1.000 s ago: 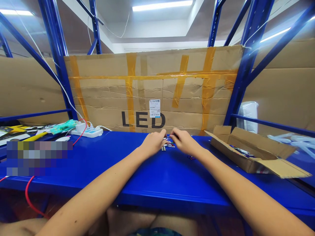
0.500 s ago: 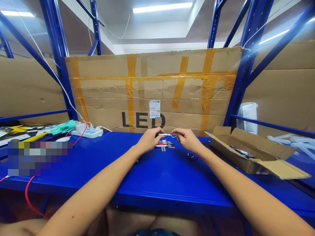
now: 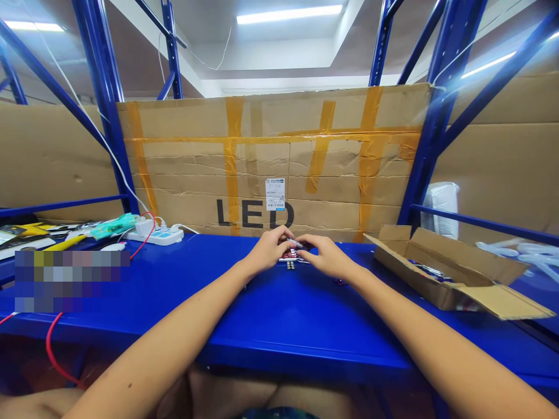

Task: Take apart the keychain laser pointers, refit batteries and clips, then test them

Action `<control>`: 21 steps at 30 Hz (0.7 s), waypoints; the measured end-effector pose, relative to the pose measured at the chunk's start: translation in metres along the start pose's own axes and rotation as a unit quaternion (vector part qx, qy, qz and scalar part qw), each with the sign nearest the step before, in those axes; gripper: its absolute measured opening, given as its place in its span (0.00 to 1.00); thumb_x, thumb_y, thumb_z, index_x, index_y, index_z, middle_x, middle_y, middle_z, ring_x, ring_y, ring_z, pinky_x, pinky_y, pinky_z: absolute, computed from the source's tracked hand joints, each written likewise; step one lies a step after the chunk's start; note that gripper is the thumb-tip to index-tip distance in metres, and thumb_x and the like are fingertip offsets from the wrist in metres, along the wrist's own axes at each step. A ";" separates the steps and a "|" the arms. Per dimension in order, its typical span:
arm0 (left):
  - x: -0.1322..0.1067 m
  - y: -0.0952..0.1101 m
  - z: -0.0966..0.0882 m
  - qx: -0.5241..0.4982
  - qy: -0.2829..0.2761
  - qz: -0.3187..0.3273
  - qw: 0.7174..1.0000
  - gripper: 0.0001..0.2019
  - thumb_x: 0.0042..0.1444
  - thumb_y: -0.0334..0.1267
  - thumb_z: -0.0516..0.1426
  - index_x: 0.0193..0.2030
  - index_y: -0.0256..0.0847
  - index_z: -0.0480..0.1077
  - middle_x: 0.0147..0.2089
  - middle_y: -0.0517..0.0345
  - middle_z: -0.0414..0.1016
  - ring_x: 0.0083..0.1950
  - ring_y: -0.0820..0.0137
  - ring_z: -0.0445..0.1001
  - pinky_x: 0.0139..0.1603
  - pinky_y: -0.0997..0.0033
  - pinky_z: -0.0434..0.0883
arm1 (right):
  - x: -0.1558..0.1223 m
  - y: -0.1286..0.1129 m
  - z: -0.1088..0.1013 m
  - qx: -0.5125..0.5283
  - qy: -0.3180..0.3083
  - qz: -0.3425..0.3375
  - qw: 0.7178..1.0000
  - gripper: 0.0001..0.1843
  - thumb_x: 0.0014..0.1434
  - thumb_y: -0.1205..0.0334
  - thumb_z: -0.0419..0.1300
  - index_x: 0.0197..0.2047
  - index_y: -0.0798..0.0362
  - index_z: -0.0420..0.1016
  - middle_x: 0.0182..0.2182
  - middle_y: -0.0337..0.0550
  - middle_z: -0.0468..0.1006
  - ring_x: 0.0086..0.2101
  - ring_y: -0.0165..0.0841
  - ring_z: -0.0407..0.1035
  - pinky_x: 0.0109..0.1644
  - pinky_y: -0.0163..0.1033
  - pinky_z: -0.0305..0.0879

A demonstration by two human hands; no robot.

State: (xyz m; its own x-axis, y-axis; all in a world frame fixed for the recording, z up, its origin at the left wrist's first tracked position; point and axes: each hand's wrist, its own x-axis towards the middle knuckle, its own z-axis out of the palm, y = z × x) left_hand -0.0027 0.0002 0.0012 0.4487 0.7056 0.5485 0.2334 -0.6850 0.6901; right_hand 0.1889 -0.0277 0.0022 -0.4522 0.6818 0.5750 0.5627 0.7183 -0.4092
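Both my hands meet at the far middle of the blue shelf top (image 3: 279,314). My left hand (image 3: 267,251) and my right hand (image 3: 326,257) have their fingers curled and pinched together on a small silver keychain light (image 3: 297,244) held between them. Just under the fingertips lies a little pile of similar red and silver lights (image 3: 289,255). A few tiny silver cylinders (image 3: 289,266) lie in front of that pile. A dark ring (image 3: 339,282) peeks out beside my right wrist.
An open cardboard box (image 3: 441,278) with small parts lies at the right. A white power strip (image 3: 156,235) with a red cable (image 3: 50,349) and tools sit at the left. A taped cardboard sheet marked LED (image 3: 253,169) walls the back. White tubes (image 3: 522,253) lie far right.
Half a second ago my hands held the silver light raised and apart by its ends. Now they have drawn together and sunk down over the pile.
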 end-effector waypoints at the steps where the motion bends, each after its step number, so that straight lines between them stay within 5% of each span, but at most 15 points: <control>1: -0.001 0.001 0.002 -0.008 -0.006 -0.006 1.000 0.05 0.56 0.37 0.57 0.37 0.39 0.65 0.27 0.62 0.72 0.28 0.73 0.72 0.30 0.74 0.67 | 0.000 0.000 0.002 -0.005 0.001 -0.004 1.000 0.12 0.60 0.61 0.56 0.46 0.52 0.73 0.40 0.46 0.80 0.39 0.36 0.71 0.43 0.39 0.63; 5: -0.003 0.001 0.007 -0.015 -0.004 -0.027 1.000 0.08 0.59 0.42 0.55 0.35 0.40 0.63 0.21 0.66 0.69 0.22 0.74 0.68 0.25 0.75 0.65 | -0.001 0.003 0.006 -0.039 0.040 -0.001 0.998 0.08 0.61 0.64 0.54 0.45 0.52 0.68 0.35 0.45 0.79 0.33 0.35 0.70 0.37 0.37 0.61; 10: 0.007 -0.005 0.005 -0.087 0.074 -0.050 0.992 0.17 0.59 0.51 0.55 0.33 0.37 0.68 0.29 0.56 0.74 0.30 0.71 0.72 0.33 0.72 0.67 | -0.001 0.003 0.005 -0.068 0.063 -0.018 0.995 0.04 0.62 0.65 0.51 0.37 0.52 0.66 0.32 0.44 0.77 0.32 0.34 0.69 0.36 0.37 0.60; 15: 0.014 0.000 -0.011 -0.348 0.106 -0.169 0.916 0.28 0.63 0.58 0.43 0.40 0.33 0.70 0.41 0.41 0.78 0.38 0.64 0.77 0.39 0.66 0.70 | -0.001 0.003 0.002 -0.075 0.077 -0.008 0.994 0.02 0.60 0.67 0.53 0.37 0.52 0.65 0.33 0.45 0.77 0.33 0.34 0.69 0.37 0.37 0.61; 21: 0.010 0.001 -0.021 -0.429 0.088 -0.186 0.879 0.33 0.62 0.61 0.41 0.46 0.30 0.70 0.49 0.34 0.76 0.47 0.57 0.77 0.47 0.62 0.71 | -0.001 0.001 -0.003 -0.088 0.089 0.009 0.992 0.03 0.60 0.65 0.54 0.37 0.52 0.67 0.34 0.45 0.78 0.34 0.35 0.70 0.39 0.38 0.61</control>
State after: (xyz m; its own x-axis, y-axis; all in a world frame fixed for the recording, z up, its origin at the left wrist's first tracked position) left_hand -0.0159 0.0107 0.0173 0.3214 0.9208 0.2210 -0.4350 -0.0637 0.8982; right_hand 0.1914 -0.0280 0.0034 -0.3199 0.6473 0.6919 0.6889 0.6603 -0.2991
